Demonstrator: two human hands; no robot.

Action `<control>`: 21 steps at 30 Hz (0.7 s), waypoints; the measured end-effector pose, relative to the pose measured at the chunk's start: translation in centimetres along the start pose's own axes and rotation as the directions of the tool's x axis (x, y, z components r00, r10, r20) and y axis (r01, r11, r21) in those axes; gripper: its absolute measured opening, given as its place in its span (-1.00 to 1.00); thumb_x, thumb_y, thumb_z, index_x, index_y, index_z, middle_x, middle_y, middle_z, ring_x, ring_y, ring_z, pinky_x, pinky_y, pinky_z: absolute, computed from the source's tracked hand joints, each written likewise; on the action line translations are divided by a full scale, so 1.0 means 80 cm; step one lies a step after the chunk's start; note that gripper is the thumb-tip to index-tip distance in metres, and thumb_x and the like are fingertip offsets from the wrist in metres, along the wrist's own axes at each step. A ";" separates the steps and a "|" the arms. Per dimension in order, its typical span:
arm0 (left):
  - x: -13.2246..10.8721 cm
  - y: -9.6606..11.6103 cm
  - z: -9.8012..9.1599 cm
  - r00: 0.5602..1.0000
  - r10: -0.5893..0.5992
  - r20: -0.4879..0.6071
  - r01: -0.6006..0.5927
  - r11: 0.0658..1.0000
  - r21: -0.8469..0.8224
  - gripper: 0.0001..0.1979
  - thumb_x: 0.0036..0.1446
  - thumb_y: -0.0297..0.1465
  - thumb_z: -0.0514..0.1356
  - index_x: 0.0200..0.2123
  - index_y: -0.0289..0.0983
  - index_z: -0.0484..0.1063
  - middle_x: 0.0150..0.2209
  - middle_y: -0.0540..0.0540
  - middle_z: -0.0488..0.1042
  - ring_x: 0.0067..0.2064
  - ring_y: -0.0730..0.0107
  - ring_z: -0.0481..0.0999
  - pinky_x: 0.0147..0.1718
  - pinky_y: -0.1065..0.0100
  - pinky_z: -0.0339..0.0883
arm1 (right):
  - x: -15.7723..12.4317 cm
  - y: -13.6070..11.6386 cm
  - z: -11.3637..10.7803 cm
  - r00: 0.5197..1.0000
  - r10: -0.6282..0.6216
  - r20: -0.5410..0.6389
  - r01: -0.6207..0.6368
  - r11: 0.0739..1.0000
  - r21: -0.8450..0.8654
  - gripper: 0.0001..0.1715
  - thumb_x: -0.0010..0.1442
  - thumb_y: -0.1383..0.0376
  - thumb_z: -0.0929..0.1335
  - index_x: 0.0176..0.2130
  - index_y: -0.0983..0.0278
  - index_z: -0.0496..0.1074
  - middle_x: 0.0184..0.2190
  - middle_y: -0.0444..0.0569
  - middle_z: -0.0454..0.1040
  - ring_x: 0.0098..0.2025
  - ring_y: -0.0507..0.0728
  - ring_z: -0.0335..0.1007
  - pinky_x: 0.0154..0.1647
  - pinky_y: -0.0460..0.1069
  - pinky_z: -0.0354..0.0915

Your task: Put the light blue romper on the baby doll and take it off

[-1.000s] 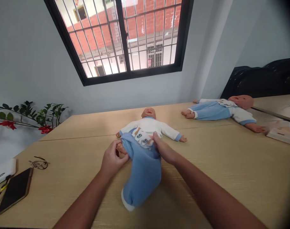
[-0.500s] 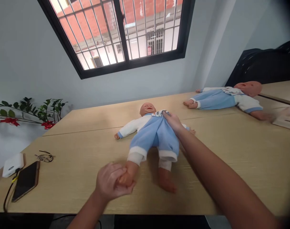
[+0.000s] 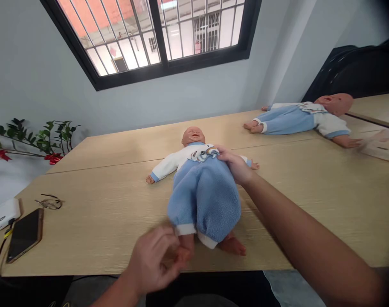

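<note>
Both hands are at the doll (image 3: 193,137), which lies face-up on the desk (image 3: 101,213). The right hand (image 3: 234,164) pinches the blue trousers (image 3: 204,200) at its chest, while the blurred left hand (image 3: 156,262) curls beside its foot; whether it grips cannot be told.

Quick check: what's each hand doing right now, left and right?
Left hand: blurred, curled at the doll's leg; grip cannot be told.
Right hand: closed on the top edge of the blue fleece trousers.
</note>
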State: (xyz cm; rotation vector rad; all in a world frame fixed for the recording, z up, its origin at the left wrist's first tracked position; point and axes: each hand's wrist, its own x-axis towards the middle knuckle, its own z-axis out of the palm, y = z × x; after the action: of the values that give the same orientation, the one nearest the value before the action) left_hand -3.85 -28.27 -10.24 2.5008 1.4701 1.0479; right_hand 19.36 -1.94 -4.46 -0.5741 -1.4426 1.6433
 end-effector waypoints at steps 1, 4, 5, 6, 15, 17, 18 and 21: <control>0.019 -0.011 -0.008 0.998 0.009 -0.054 -0.009 1.000 0.006 -0.85 0.29 -0.33 0.23 -0.08 -0.16 0.41 -0.17 -0.13 0.56 -0.18 0.18 0.59 -0.24 0.21 0.50 | -0.003 -0.002 0.006 1.000 -0.016 0.015 0.016 1.000 -0.010 -0.60 0.00 0.21 0.44 -0.12 0.20 0.60 -0.01 -0.08 0.64 0.15 0.30 0.46 0.28 0.13 0.26; 0.100 -0.050 -0.022 0.973 -0.120 -0.198 0.133 0.990 0.051 -0.80 0.33 -0.34 0.22 0.00 -0.20 0.39 -0.07 -0.20 0.53 -0.08 0.17 0.56 -0.10 0.17 0.48 | -0.011 -0.008 0.022 0.995 -0.052 0.080 0.059 0.995 -0.082 -0.59 0.09 0.16 0.51 -0.05 0.17 0.59 0.02 -0.08 0.62 0.13 0.26 0.48 0.25 0.12 0.28; 0.133 -0.062 -0.024 0.973 -0.133 -0.191 0.142 0.989 0.032 -0.62 0.30 -0.27 0.27 0.13 -0.23 0.35 0.09 -0.27 0.49 0.10 0.06 0.50 0.04 0.09 0.44 | -0.013 -0.010 0.026 0.991 -0.075 0.113 0.090 0.987 -0.133 -0.60 0.11 0.14 0.52 -0.05 0.17 0.60 0.01 -0.07 0.62 0.12 0.26 0.48 0.24 0.13 0.29; 0.165 -0.074 -0.024 0.985 -0.112 -0.131 0.113 0.994 0.005 -0.40 0.22 -0.17 0.35 0.24 -0.24 0.30 0.24 -0.33 0.39 0.29 -0.06 0.36 0.20 -0.01 0.34 | -0.016 -0.011 0.029 0.983 -0.103 0.149 0.130 0.974 -0.187 -0.62 0.13 0.12 0.52 -0.06 0.18 0.61 0.00 -0.05 0.62 0.12 0.26 0.48 0.24 0.13 0.29; 0.281 -0.119 -0.022 0.787 -0.067 0.613 0.521 0.604 -0.603 -0.47 0.17 0.01 0.36 -0.01 -0.31 0.57 -0.12 -0.17 0.65 -0.09 0.13 0.63 -0.05 0.20 0.49 | -0.027 -0.041 -0.012 0.950 0.180 0.254 -0.067 0.914 -0.401 -0.45 0.13 0.00 0.55 0.01 0.23 0.56 -0.21 -0.08 0.60 -0.23 0.13 0.48 -0.23 -0.05 0.37; 0.272 -0.129 -0.011 0.780 -0.093 0.619 0.586 0.456 -0.670 -0.42 0.14 0.03 0.38 0.00 -0.34 0.56 -0.12 -0.22 0.65 -0.10 0.12 0.64 -0.04 0.20 0.49 | -0.029 -0.047 -0.021 0.854 0.383 0.352 -0.153 0.832 -0.533 -0.55 0.06 0.04 0.59 -0.15 0.27 0.63 -0.32 -0.09 0.60 -0.33 0.12 0.45 -0.32 -0.06 0.35; 0.269 -0.133 -0.005 0.780 -0.094 0.619 0.595 0.420 -0.685 -0.39 0.12 0.05 0.38 -0.01 -0.35 0.57 -0.12 -0.24 0.66 -0.09 0.11 0.64 -0.03 0.19 0.49 | -0.030 -0.047 -0.023 0.805 0.447 0.389 -0.171 0.804 -0.570 -0.60 0.05 0.05 0.59 -0.23 0.28 0.64 -0.35 -0.09 0.60 -0.34 0.13 0.46 -0.33 -0.05 0.35; 0.267 -0.137 0.010 0.824 -0.033 0.566 0.519 0.444 -0.730 -0.22 -0.05 0.18 0.42 0.01 -0.33 0.57 -0.02 -0.28 0.63 0.02 -0.01 0.63 0.08 0.10 0.46 | -0.029 -0.035 -0.017 0.771 0.436 0.465 -0.200 0.858 -0.472 -0.65 0.12 0.05 0.55 -0.26 0.28 0.64 -0.30 -0.08 0.63 -0.27 0.16 0.51 -0.22 -0.01 0.41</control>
State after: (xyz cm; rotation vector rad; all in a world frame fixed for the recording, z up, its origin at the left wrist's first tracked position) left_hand -4.89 -5.19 -3.72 1.4999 0.8083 0.7229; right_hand 22.52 -3.15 -2.55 -0.6213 -2.2586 1.8972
